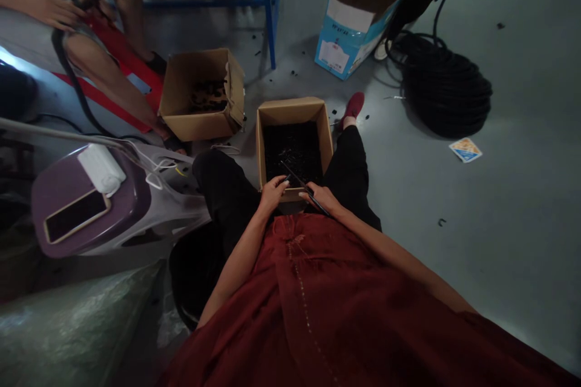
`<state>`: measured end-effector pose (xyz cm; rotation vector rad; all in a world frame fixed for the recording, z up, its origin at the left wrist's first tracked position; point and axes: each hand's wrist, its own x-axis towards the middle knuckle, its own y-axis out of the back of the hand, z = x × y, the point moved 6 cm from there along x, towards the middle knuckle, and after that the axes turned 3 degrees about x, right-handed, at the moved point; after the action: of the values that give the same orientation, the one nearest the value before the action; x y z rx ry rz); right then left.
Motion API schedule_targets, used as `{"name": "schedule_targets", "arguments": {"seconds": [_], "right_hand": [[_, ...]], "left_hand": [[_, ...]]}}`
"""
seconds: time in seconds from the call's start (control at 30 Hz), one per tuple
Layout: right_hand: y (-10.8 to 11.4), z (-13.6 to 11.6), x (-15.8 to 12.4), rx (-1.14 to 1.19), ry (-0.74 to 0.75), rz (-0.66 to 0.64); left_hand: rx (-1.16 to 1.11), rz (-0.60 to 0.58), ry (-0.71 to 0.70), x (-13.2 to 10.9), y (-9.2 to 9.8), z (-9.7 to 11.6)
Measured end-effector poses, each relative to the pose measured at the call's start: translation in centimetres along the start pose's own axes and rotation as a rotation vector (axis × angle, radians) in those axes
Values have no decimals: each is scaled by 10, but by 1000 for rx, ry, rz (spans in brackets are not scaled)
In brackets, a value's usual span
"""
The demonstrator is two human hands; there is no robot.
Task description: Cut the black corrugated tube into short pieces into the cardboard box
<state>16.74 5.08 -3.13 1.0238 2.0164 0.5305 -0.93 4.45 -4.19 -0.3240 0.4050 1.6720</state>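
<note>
- The right grip [316, 196] is clenching a slim black rod [305, 188] at the lower centre of the frame.
- The rod is lying diagonally, from upper left to lower right, across the near rim of a cardboard box [290, 110].
- The left grip [273, 192] is curling at that rim, just beside the rod's upper end; I cannot tell whether it is clenched on the rod.
- Dark pieces [290, 151] are filling the box, between the person's black trousers [222, 193].

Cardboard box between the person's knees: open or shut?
Open: the cardboard box has no closed flaps over it, and a mass of small black pieces shows inside.
</note>
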Motion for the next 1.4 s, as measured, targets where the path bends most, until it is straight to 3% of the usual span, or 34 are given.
{"name": "schedule_targets", "arguments": {"seconds": [0.2,0.4,0.5,0.67,0.87,1.0,1.17,1.3,1.4], "right_hand": [[10,5,1,208,-37,112],[4,3,9,743,-45,87],[4,-7,17,903,-31,59],[4,-18,24,899,-6,64],[0,-9,17,884,-61,113],[3,-4,14,903,-77,137],[4,3,10,922,-85,166],[1,9,5,1011,-87,167],[-1,14,2,1080,-109,179]], "left_hand": [[-7,-25,5,-4,-2,4],[31,-138,8,-10,-8,7],[61,-198,-15,-13,-12,9],[30,-277,8,-17,-19,8],[39,-349,35,-18,-26,4],[50,-429,-18,-21,-31,9],[180,-370,-120,-24,-34,14],[264,-327,-84,-23,-36,9],[321,-356,-68,-22,-39,6]]}}
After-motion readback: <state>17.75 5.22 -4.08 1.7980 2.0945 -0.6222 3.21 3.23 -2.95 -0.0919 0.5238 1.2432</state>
